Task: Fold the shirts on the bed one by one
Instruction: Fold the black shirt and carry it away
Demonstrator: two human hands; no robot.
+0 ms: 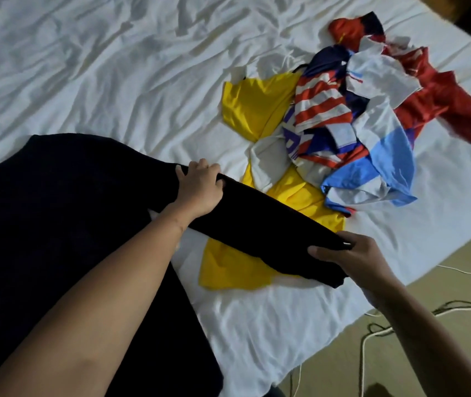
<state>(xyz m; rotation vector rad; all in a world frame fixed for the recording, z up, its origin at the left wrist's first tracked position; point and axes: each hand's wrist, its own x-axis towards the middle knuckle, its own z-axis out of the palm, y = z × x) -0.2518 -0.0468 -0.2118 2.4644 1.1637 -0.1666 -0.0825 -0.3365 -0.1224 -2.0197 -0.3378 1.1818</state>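
A black shirt [56, 213] lies spread over the left part of the bed, with one side lifted into a long fold running toward the lower right. My left hand [199, 187] grips the upper end of that fold. My right hand [346, 253] pinches its lower end near the bed's edge. Under the fold lies a yellow shirt [234, 270]. Behind it is a heap of unfolded shirts [351, 121]: red-and-white striped, light blue and white, red, navy.
The white sheet [99, 67] is wrinkled across the bed's far side. The bed's edge runs diagonally at the right, with beige floor [417, 353] beyond it. White and dark cables [377, 333] trail over that floor.
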